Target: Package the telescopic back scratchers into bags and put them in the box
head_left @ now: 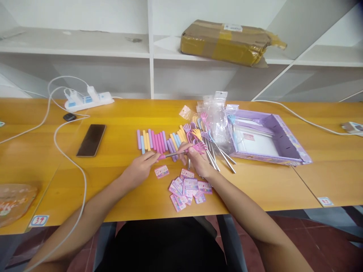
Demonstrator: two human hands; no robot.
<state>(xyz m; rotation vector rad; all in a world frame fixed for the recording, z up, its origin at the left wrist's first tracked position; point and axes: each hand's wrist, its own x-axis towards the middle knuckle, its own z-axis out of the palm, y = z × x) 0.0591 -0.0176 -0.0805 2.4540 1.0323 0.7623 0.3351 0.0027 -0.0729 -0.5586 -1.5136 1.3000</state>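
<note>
Both hands hold one pink back scratcher [172, 154] level above the table. My left hand [143, 166] grips its pink handle end, and a bare metal rod runs between the hands. My right hand [198, 160] is closed around the rod just below the pink claw-shaped head [200, 147]. Beyond the hands lies a row of foam-like handle tubes [157, 141] in pink, purple, yellow and blue. More back scratcher heads on metal rods [197, 133] lie in a heap right behind my right hand. Small printed cards [185, 189] are piled nearer to me, with a single card [161, 172] apart.
Clear plastic bags [218, 121] lie beside a purple open box [295, 147] holding a few parts. A phone [91, 140], a power strip [89, 101] and a loose white cable [82, 170] are on the left. A taped cardboard package [224, 43] sits on the shelf.
</note>
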